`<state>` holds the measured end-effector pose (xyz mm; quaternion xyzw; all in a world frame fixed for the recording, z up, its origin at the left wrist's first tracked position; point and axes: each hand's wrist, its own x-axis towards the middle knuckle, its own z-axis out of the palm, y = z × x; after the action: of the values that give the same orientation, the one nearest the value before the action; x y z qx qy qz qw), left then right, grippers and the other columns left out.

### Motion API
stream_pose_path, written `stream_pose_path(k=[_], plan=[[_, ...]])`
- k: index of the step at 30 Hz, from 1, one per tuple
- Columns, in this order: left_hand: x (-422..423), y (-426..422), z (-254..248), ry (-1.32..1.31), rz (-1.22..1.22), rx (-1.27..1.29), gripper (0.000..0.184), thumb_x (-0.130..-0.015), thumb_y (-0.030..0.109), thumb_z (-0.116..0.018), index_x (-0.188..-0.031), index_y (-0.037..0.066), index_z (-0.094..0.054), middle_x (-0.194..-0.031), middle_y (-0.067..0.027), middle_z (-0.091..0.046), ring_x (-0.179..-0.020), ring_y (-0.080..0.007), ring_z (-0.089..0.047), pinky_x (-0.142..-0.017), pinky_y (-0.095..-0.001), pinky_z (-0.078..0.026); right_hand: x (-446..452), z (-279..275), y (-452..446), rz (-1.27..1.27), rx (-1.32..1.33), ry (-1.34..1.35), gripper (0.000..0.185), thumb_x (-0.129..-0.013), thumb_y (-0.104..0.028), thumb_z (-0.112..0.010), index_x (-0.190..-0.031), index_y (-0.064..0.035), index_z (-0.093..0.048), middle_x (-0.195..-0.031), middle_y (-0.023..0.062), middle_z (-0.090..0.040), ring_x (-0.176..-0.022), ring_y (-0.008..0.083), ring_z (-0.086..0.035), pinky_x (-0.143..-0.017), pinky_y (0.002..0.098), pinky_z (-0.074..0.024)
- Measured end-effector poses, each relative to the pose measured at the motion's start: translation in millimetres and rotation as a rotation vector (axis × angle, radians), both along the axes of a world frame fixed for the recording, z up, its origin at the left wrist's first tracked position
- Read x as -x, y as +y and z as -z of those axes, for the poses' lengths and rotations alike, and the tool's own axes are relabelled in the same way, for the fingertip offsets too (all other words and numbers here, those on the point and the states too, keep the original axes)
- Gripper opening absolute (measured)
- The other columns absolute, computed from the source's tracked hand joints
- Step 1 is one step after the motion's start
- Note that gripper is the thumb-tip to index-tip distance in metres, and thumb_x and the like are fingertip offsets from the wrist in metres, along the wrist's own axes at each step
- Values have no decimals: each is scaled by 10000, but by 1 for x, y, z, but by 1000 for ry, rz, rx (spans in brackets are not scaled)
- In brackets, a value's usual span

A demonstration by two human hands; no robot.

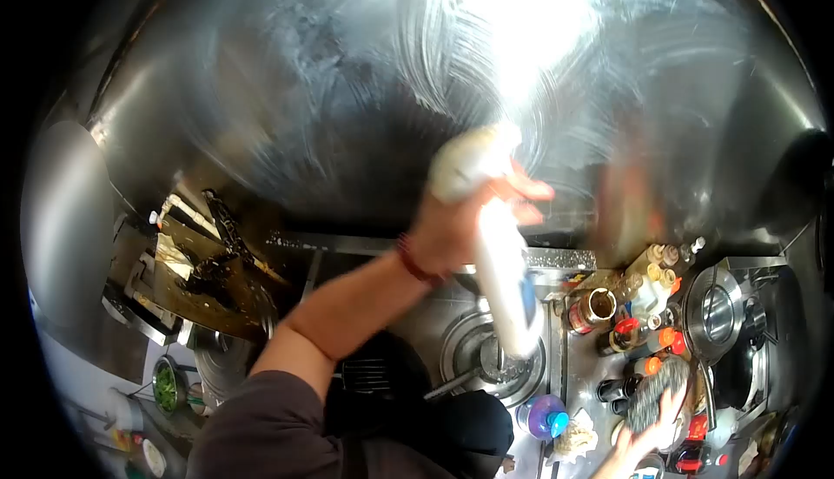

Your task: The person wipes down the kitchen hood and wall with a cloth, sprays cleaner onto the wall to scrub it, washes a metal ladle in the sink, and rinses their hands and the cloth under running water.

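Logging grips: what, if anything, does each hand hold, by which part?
Left hand: blurred white bottle, apparently, by its upper part. Right hand: grey pad, by its lower side.

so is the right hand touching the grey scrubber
Touching: the head view shows the right hand gripping the grey scrubber, its fingers lying against the surface.
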<state>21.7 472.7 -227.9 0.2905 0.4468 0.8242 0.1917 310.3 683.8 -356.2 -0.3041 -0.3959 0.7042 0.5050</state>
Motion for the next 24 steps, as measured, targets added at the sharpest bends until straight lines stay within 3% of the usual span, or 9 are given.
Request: stream_pose_path(k=[2,3,9,11,13,17,22,23,24], plan=[[42,-43,-16,29,-59,-127,142,-815,52,-566,-928,-24,-527,-759,-146,-591,-865,-321,-645,-758,-389,-547,44,-15,-8,-184,-82,93,547,-821,-109,-569,-1336,-14,-412,-1247,139,-506,-1056,235,-543,-912,355,-454],[57,-60,-24,131,-118,-69,127,-823,59,-582,-913,-19,-537,-803,-143,-593,-886,-325,-645,-787,-410,-543,65,-25,-16,-267,-116,111,564,-822,-89,-560,-1353,-4,-388,-1261,135,-496,-1076,227,-533,-937,346,-445],[94,-100,-64,339,-400,-33,197,-831,18,-586,-1026,-9,-568,-827,-100,-609,-885,-250,-647,-790,-434,-542,168,-73,-74,-513,-360,159,441,-819,-25,-535,-1254,25,-483,-1185,118,-557,-1068,187,-539,-957,308,-409],[113,-106,-57,356,-362,37,136,-816,-19,-599,-949,-40,-581,-874,-94,-602,-818,-188,-643,-707,-334,-576,188,-88,-84,-548,-449,158,412,-836,-19,-529,-1243,34,-490,-1185,111,-561,-1080,175,-531,-979,291,-377],[118,-107,-56,330,-355,70,140,-804,-17,-618,-941,-24,-590,-865,-81,-611,-773,-170,-643,-684,-320,-578,207,-98,-90,-482,-609,86,379,-844,-19,-531,-1220,25,-517,-1161,100,-574,-1084,164,-522,-973,281,-370],[123,-89,-51,344,-280,56,113,-765,-13,-660,-865,-11,-607,-784,-63,-628,-670,-136,-622,-621,-268,-544,256,-140,-79,-187,-1282,-45,324,-848,-47,-558,-1171,-34,-583,-1155,98,-586,-1079,191,-534,-947,298,-401],[122,-105,-24,193,-306,-54,119,-742,-29,-661,-836,-13,-590,-749,-79,-627,-633,-146,-615,-617,-278,-535,360,-206,-42,261,-1031,104,336,-841,-97,-602,-1167,-19,-589,-1121,127,-571,-995,213,-544,-877,313,-441],[120,-114,-17,237,-293,-19,135,-752,-28,-652,-869,-11,-588,-805,-86,-639,-684,-153,-631,-637,-288,-538,396,-207,-22,278,-948,234,386,-846,-121,-612,-1215,-18,-561,-1108,135,-554,-974,205,-533,-883,313,-430],[114,-126,-10,274,-293,5,291,-791,-30,-609,-1065,-18,-512,-903,-104,-614,-829,-192,-625,-721,-328,-545,414,-218,-44,364,-940,253,395,-843,-131,-612,-1216,-13,-556,-1113,154,-520,-997,221,-511,-898,332,-417]])
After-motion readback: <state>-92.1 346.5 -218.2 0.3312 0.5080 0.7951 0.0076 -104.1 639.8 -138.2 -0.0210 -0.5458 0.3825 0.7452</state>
